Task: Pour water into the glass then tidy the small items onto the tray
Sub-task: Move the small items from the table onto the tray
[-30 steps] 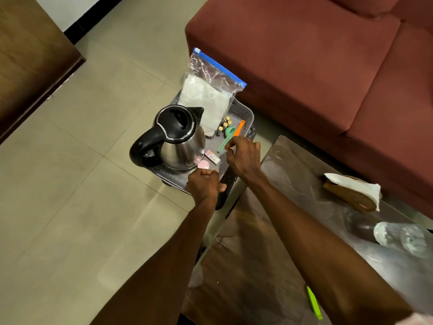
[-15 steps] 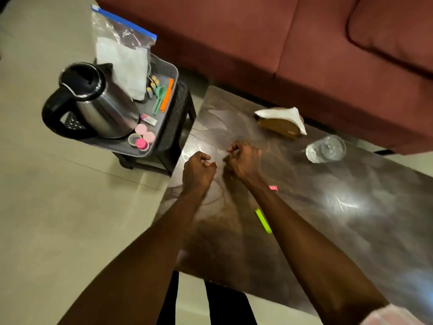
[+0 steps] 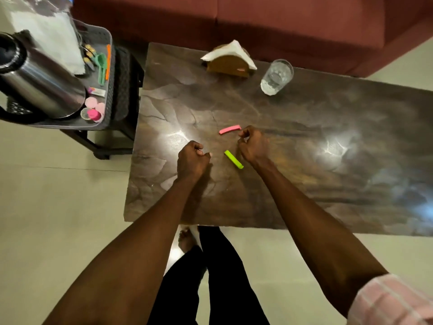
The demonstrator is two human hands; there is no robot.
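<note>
Head view, nearest first: at the bottom of the frame stand the person's dark trouser legs (image 3: 218, 282) and a bare foot (image 3: 186, 241) on the pale tiled floor (image 3: 46, 207), with a pink checked sleeve (image 3: 389, 301) at the lower right corner. Both forearms reach up over the near edge of the dark marbled counter (image 3: 328, 174). The left hand (image 3: 192, 159), at centre frame, has its grip clenched into a loose fist with nothing seen in it. The right hand (image 3: 253, 145), just right of it, also has its fingers curled; whether they pinch anything cannot be told. Between the two hands lies a lime-green clip (image 3: 233, 159), slanted, flat on the counter. Just above it, touching or nearly touching the right hand's fingertips, lies a pink clip (image 3: 229, 129). Farther up the counter, a wooden napkin holder (image 3: 230, 64) with white napkins stands near the far edge, and right of it a clear glass (image 3: 276, 76) with water in it. At the upper left of the frame, a grey tray (image 3: 110, 66) sits on a dark stool (image 3: 126, 95) beside the counter. It carries a steel kettle (image 3: 44, 87), a zip bag (image 3: 46, 31), a green scoop (image 3: 102, 66), an orange stick (image 3: 108, 62) and pink round caps (image 3: 93, 109). A maroon sofa (image 3: 257, 17) fills the top.
</note>
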